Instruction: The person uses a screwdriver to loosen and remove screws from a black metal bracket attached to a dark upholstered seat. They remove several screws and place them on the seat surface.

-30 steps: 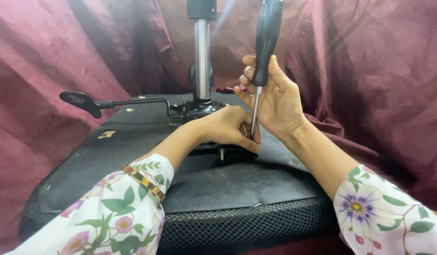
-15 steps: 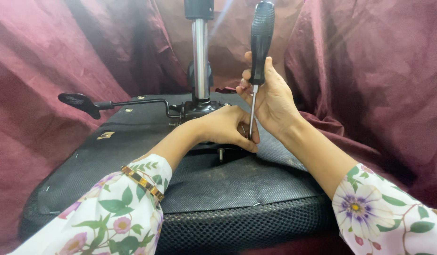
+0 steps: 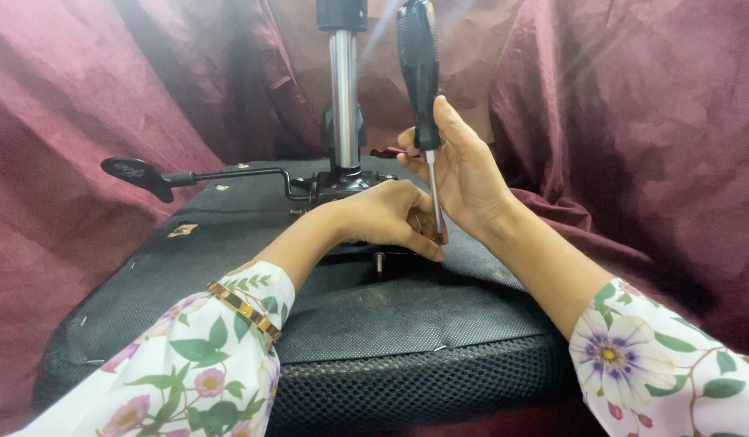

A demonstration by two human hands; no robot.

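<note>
An upturned office chair seat [image 3: 229,267] lies before me, black fabric underside up, with its metal mechanism plate [image 3: 342,190] and chrome gas cylinder [image 3: 343,97] standing upright. My right hand [image 3: 463,174] grips a black-handled screwdriver [image 3: 420,73] near the base of the handle, its shaft pointing down at the plate's near edge. My left hand [image 3: 387,220] rests on the plate, fingers pinched around the screwdriver tip. A bolt [image 3: 379,263] sticks up just in front of my left hand.
A black adjustment lever [image 3: 140,174] on a thin rod juts left from the mechanism. Dark red cloth [image 3: 633,121] hangs all around the seat. The seat's mesh front edge [image 3: 407,388] is nearest me.
The screwdriver handle has tipped to the left, from leaning right to leaning slightly left. My right hand shifted a little with it. My left hand stays at the tip.
</note>
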